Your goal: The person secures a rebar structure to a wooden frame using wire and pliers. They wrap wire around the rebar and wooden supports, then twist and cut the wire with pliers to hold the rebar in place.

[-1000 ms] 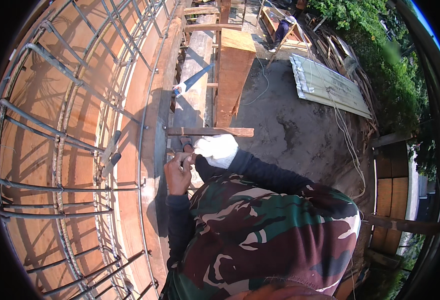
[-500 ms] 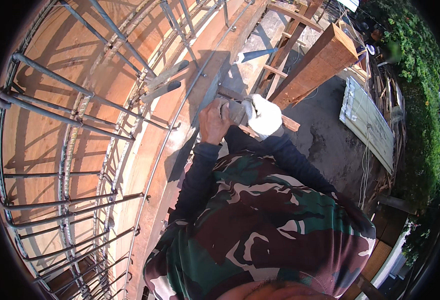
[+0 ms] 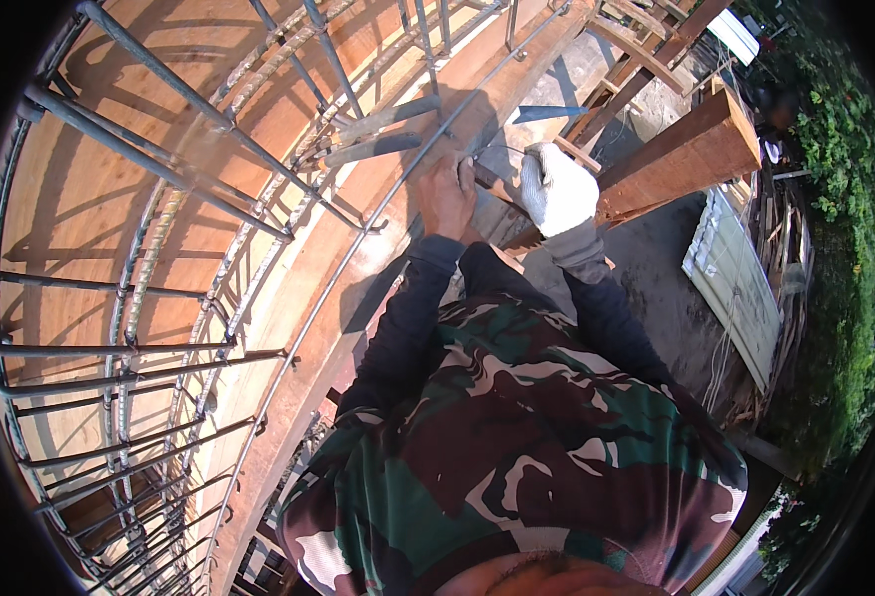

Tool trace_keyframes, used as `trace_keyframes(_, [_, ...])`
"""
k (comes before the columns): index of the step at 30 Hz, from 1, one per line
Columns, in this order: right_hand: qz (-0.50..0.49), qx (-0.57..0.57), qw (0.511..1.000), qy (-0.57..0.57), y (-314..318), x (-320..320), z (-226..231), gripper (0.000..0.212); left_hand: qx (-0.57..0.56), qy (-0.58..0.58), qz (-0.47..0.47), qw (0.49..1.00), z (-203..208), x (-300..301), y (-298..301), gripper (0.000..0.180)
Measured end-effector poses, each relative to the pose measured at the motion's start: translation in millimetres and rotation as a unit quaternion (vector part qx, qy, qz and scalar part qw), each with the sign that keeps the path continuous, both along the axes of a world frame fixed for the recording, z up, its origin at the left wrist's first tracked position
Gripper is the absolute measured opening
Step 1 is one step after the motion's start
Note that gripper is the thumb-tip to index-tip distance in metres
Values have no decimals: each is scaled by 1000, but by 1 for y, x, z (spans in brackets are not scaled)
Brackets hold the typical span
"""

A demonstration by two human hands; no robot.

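My left hand (image 3: 447,199), bare, is curled against the curved timber edge, its fingers bent together. What they grip is hidden. To its right, my right hand (image 3: 562,194) wears a white knitted glove and is closed. A thin dark wire (image 3: 502,148) arcs between the left fingertips and the glove, and its far end disappears at the gloved fingers. Just right of my left fingertips shows a short dark brown piece (image 3: 487,177), too small to name. Both hands are close together, slightly apart.
A curved cage of steel rebar (image 3: 159,179) stands left against plywood formwork (image 3: 60,233). Two grey pipe stubs (image 3: 378,147) poke out near my left hand. A thick wooden post (image 3: 681,159) rises at right, beyond it a corrugated sheet (image 3: 735,288) and green plants (image 3: 845,189).
Both hands have moved up and apart, the gloved one more to the right. The thin wire now shows between them. The whole view has shifted, with the post farther right.
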State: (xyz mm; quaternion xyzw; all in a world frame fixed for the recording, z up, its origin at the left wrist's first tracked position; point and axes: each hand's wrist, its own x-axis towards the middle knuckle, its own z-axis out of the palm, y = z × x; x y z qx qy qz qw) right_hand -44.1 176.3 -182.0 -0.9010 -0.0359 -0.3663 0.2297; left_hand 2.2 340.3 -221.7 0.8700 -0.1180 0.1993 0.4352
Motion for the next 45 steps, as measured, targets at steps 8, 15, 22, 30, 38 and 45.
trace_keyframes(8, [-73,-103,992,27,-6,54,-2,8,-57,81,-7,995,7,-1,23,26])
trace_keyframes(15, [-21,-197,977,81,5,101,-12,16,48,-112,28,992,-4,19,42,24])
trace_keyframes(22, [50,-249,964,81,-10,135,-10,31,138,-80,8,987,5,18,46,33])
trace_keyframes(30, [85,-316,941,82,-7,152,-7,33,201,-69,-31,977,12,41,13,49])
trace_keyframes(38, [132,-313,940,42,-6,151,-14,31,230,-17,53,972,-11,33,5,45])
trace_keyframes(45, [79,-284,952,76,12,153,-12,25,221,-13,101,970,-8,40,3,46])
